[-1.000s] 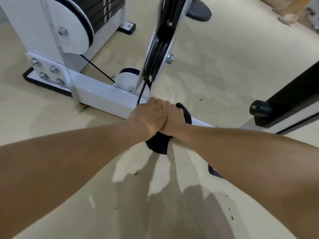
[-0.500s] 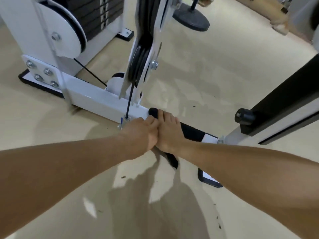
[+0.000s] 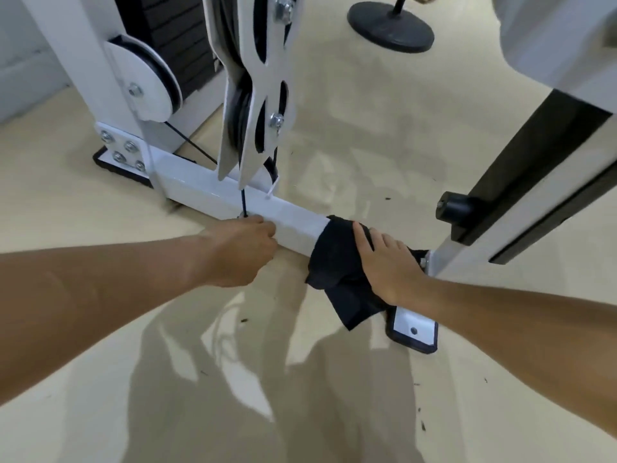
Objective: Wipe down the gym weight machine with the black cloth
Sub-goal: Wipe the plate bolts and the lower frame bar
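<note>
1. Head view: black cloth (image 3: 337,262) lies draped over the white base beam (image 3: 293,218) of the weight machine, near the beam's right end, just short of the joint with the black-and-white upright (image 3: 521,182). One corner hangs off the near edge toward the floor (image 3: 233,379), close to the bolted foot plate (image 3: 412,327).
2. Right hand (image 3: 389,262): fingers extended and flat, palm pressing the cloth onto the beam's top face. Not pinching, nothing enclosed.
3. Left hand (image 3: 242,250): fingers curled at the beam's near edge, just below where the thin black cable (image 3: 243,202) meets the beam. Whether it grips the cable fitting or only braces on the beam, cannot tell.
4. Handling judgement, cloth: soft, limp, light; folds and bunches readily, so a flat palm spreads it better than a fingertip pinch. The loose corner may drag on the floor and pick up the grit visible there.
5. Handling judgement, beam: rigid painted steel, smooth; cloth should slide easily along it. Best hold is palm on top, fingers wrapping over the far edge.
6. Caution: pulley bracket (image 3: 257,95) hangs close above the beam's middle.
</note>
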Demonstrator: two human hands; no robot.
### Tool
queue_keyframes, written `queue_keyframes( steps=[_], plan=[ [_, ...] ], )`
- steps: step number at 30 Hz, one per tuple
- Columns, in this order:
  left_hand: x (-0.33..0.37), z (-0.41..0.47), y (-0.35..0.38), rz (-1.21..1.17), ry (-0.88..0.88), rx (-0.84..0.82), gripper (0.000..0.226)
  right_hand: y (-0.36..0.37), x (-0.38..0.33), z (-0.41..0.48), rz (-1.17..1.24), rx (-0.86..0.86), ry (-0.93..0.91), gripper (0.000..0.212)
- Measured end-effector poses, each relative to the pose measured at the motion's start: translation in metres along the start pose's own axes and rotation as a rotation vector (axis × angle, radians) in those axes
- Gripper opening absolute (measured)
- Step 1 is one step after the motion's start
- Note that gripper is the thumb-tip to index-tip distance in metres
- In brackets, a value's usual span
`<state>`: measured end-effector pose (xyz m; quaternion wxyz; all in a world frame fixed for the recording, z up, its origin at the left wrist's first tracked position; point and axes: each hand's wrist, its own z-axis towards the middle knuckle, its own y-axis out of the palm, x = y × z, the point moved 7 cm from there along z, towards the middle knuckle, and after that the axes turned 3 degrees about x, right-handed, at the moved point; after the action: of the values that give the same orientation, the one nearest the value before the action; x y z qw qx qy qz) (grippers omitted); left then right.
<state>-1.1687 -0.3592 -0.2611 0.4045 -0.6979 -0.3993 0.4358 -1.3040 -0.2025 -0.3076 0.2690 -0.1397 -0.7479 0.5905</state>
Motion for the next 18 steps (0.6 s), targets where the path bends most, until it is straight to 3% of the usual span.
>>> queue_keyframes(
  steps=[4,7,10,12,15,18],
  plan=[
    [0.003,-0.005,-0.023,-0.185,-0.049,-0.111,0.022,-0.003,-0.011,-0.014,0.127,-0.062,0.05,0.084],
    [0.005,-0.034,-0.043,-0.113,0.015,-0.249,0.027,-0.025,-0.051,-0.004,0.295,-0.044,-0.08,0.071],
    [0.004,-0.077,-0.049,-0.214,-0.101,-0.357,0.036,-0.078,-0.105,0.007,0.849,-0.119,-0.179,0.057],
    [-0.007,-0.098,-0.05,-0.569,-0.354,-0.233,0.045,-0.113,-0.136,0.005,1.112,-0.196,-0.243,0.051],
    [-0.027,-0.122,-0.042,-1.158,-0.689,0.066,0.058,-0.146,-0.15,0.003,1.338,-0.181,-0.242,0.046],
    [-0.035,-0.133,-0.021,-1.569,-0.785,0.113,0.041,-0.155,-0.154,0.007,1.345,-0.205,-0.202,0.043]
  ],
)
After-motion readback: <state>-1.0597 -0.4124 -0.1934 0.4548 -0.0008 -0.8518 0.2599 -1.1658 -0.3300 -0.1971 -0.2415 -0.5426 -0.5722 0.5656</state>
